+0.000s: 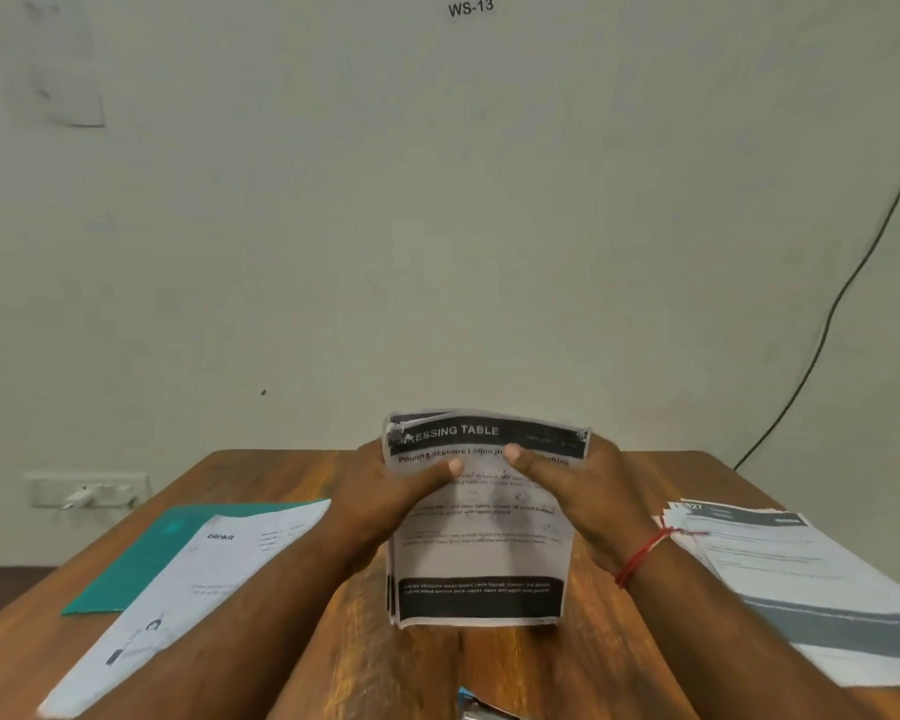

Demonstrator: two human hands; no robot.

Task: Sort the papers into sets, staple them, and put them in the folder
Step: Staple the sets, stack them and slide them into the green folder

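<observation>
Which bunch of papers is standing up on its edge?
The middle set, gripped by the left hand and right hand; the blinkit sheet and right stack lie flat.

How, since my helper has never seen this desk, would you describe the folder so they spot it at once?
Start at the wooden table and look to its left side. The teal folder lies flat there, partly under a white blinkit sheet. Unlike the sheet, it is solid teal, not printed white.
</observation>
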